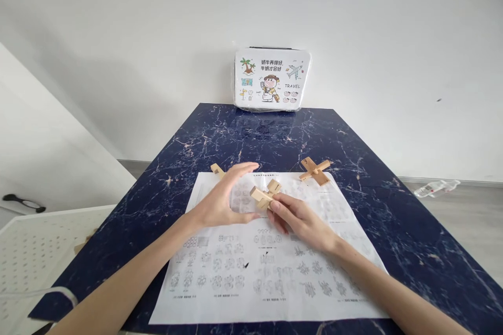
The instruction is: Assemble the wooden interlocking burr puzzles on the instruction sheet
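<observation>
My right hand (296, 217) is closed on a small wooden puzzle assembly (264, 194), held just above a printed instruction sheet (267, 272) on the dark blue marble table (393, 209). To the left of the assembly my left hand (223, 199) hovers with its fingers stretched out and the thumb under the wood, holding nothing. At the sheet's far right corner lies a second wooden cross-shaped puzzle (315, 170). A single wooden piece (217, 169) lies at the sheet's far left corner, behind my left hand.
A white case with cartoon travel pictures (272, 79) stands against the wall at the table's far edge. A white perforated surface (35, 256) is at the lower left. A clear plastic bottle (436, 187) lies on the floor at the right.
</observation>
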Tool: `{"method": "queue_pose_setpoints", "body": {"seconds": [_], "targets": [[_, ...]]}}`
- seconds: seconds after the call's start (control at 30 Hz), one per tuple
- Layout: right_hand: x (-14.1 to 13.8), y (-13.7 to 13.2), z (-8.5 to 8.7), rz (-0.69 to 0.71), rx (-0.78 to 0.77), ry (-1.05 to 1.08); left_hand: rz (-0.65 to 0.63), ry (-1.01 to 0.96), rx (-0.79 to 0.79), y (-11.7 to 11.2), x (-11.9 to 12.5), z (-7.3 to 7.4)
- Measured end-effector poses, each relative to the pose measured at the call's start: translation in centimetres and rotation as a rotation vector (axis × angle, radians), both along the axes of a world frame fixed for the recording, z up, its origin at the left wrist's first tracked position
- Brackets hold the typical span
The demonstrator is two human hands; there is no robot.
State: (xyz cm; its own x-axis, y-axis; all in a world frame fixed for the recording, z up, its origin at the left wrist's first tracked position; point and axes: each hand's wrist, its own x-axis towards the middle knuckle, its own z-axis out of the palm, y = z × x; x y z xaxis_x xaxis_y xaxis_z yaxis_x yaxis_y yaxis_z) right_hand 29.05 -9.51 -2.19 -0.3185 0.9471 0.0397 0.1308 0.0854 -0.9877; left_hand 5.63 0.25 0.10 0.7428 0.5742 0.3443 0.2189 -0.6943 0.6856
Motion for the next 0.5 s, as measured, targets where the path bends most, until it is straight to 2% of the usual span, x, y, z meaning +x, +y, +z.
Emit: {"method": "queue_pose_setpoints", "body": {"seconds": [0.13,0.27,0.37,0.5], "targets": [[0.06,-0.17,0.51,0.146,-0.024,-0.006,-0.084,-0.014,-0.029,-0.58,0.45,-0.28],[0.02,-0.23,0.48,0.185,-0.033,0.005,-0.126,-0.050,-0.017,-0.70,0.74,-0.27],[-0.24,-0.27,0.19,0.137,-0.022,0.026,-0.095,-0.058,0.019,-0.74,0.88,-0.07],[-0.57,-0.42,-0.11,-0.004,0.041,-0.052,-0.026,-0.040,0.059,-0.84,0.99,0.16]]}}
